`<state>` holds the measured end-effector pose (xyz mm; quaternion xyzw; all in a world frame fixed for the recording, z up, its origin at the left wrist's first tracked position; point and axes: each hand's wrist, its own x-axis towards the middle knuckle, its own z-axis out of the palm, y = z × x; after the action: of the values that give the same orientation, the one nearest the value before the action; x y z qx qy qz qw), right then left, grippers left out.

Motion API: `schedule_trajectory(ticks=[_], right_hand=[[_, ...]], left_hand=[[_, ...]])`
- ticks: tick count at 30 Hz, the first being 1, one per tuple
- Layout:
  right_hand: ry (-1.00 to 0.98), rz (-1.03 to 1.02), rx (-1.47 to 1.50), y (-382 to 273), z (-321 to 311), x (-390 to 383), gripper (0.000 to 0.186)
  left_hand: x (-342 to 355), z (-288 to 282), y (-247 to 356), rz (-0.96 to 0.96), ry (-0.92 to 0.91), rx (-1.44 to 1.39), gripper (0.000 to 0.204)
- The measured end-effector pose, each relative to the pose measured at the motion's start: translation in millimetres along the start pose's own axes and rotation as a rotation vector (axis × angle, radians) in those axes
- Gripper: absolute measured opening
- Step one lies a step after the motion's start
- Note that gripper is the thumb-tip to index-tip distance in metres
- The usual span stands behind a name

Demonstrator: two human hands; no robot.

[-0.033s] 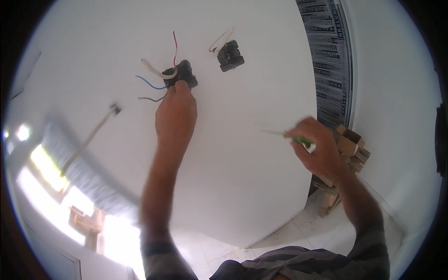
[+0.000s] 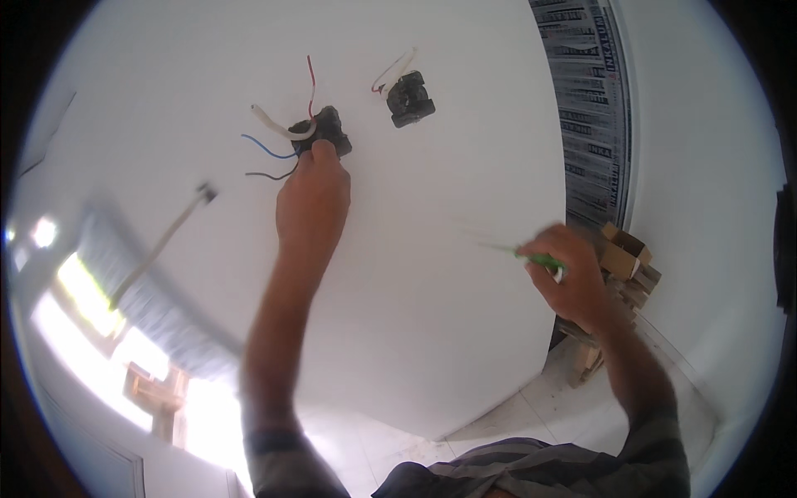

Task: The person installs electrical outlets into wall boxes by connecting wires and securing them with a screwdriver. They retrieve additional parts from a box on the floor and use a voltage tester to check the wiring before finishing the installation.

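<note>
A black electrical box point(image 2: 332, 129) is set in the white wall, with red, blue, black and thick off-white wires sticking out of it. My left hand point(image 2: 314, 197) is pinched at the box's lower edge; whatever its fingertips hold is hidden behind them. Well apart from the wall boxes, at the right, my right hand point(image 2: 573, 270) is closed around a thin screwdriver point(image 2: 544, 261) with a green handle. Its shaft points left and is smeared by motion. A second black box point(image 2: 410, 100), with a white and a red wire, lies up and to the right of the first.
At the left a pale cable point(image 2: 158, 249) with a dark end crosses the wall. Bright window openings point(image 2: 87, 295) show at lower left. Printed wrapping point(image 2: 588, 108) covers a tall frame on the right. Below it, an open cardboard box point(image 2: 624, 251) sits on wooden pieces point(image 2: 635, 286).
My right hand has moved slightly down and to the right with the screwdriver. My left hand stays at the box.
</note>
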<state>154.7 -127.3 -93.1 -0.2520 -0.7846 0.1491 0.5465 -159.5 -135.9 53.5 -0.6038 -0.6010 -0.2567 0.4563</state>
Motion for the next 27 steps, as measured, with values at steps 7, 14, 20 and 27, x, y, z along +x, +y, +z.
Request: schedule_trajectory(ticks=[7, 14, 20, 27], right_hand=[[0.076, 0.595, 0.1, 111.6, 6.8, -147.1, 0.013], [0.106, 0.892, 0.252, 180.0, 11.3, -239.0, 0.009], [0.183, 1.123, 0.414, 197.3, -6.1, -282.7, 0.007], [0.173, 1.191, 0.417, 215.8, -15.4, -313.0, 0.009]], left_hand=[[18.6, -0.8, 9.4, 0.102, -0.209, 0.354, 0.019], [23.5, 2.1, -5.2, 0.189, -0.33, 0.649, 0.02], [16.0, -24.4, 14.8, -0.359, -0.221, -0.256, 0.017], [-14.4, -13.7, 12.7, 0.256, -0.105, -0.084, 0.01]])
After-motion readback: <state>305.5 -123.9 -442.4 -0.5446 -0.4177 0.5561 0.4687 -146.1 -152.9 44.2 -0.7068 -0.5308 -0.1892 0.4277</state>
